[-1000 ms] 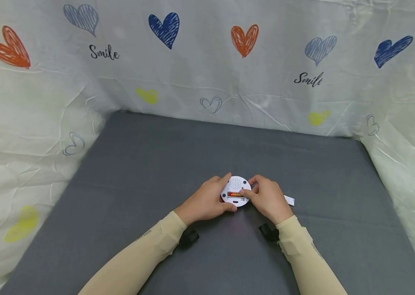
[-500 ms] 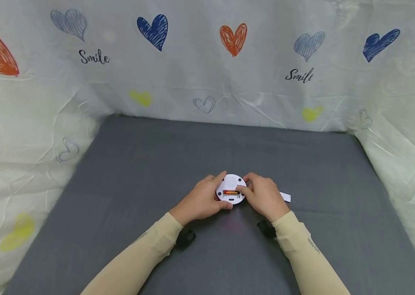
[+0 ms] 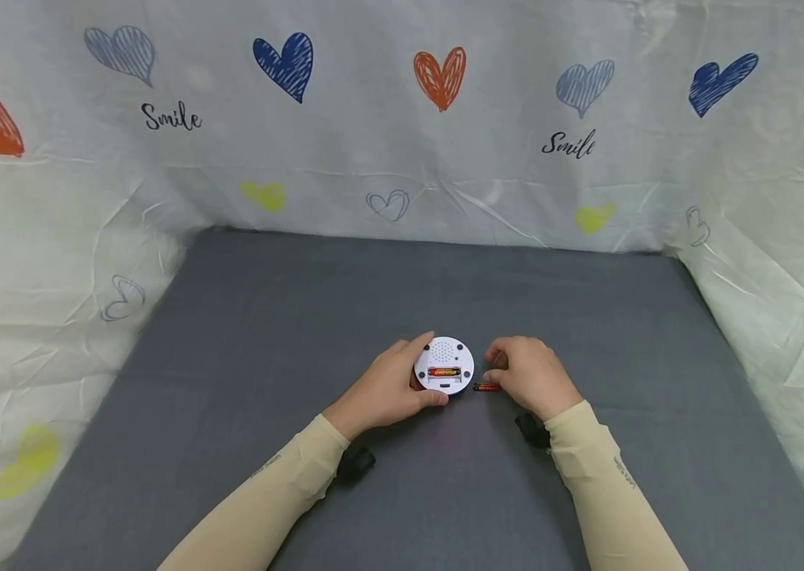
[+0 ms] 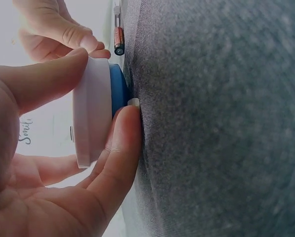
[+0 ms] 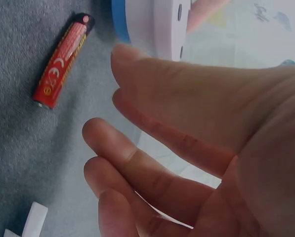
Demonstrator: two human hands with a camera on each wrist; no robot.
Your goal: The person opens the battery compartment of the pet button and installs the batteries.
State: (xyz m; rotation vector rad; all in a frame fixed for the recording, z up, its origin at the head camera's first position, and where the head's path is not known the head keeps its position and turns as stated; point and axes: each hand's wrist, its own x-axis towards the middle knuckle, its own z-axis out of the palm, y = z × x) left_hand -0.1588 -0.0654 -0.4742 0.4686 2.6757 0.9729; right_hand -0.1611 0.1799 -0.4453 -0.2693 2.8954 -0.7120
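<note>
The left hand (image 3: 389, 388) grips the round white plastic device (image 3: 444, 365), while the loose red battery (image 3: 486, 387) lies crosswise just under the right hand (image 3: 530, 377), whose fingers are relaxed and hold nothing.

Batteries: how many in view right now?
2. One battery sits in the white round device gripped by the left hand; one loose battery lies on the grey mat by the right hand. Others may be hidden.

The round white device (image 3: 444, 366) lies back-up on the grey mat (image 3: 302, 317), its blue underside against the cloth. Its open battery bay holds one red battery (image 3: 444, 372) lying crosswise, below a dotted speaker grille. A second red battery (image 3: 486, 387) lies flat just right of the device, apart from it.
</note>
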